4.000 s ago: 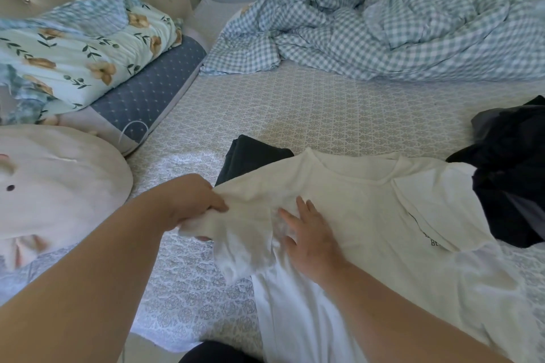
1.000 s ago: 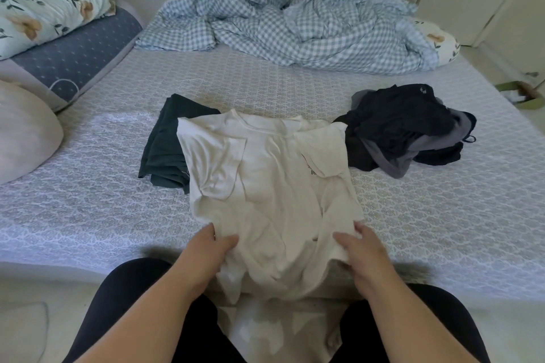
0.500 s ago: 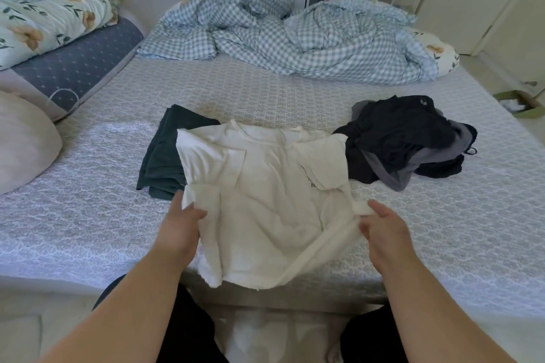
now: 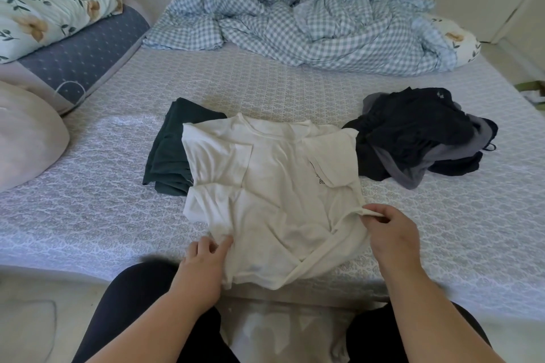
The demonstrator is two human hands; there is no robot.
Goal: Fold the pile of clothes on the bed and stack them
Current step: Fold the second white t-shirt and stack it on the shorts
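Your left hand (image 4: 206,259) pinches the white shirt (image 4: 274,194) at its lower left; your right hand (image 4: 389,233) pinches its right hem. The shirt lies at the bed's (image 4: 88,209) near edge, overlapping a folded green garment (image 4: 168,156). Dark clothes (image 4: 418,132) sit just right; a checked duvet (image 4: 295,26) is heaped along the far edge, pillows (image 4: 53,15) at the far left corner.

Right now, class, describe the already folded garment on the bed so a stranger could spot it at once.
Start at the wide bed with the pale patterned cover. Near its front edge lies a white cotton T-shirt; tucked under its left side is the folded dark green garment. Unlike the crumpled black and grey clothes pile opposite, it lies flat and squared.
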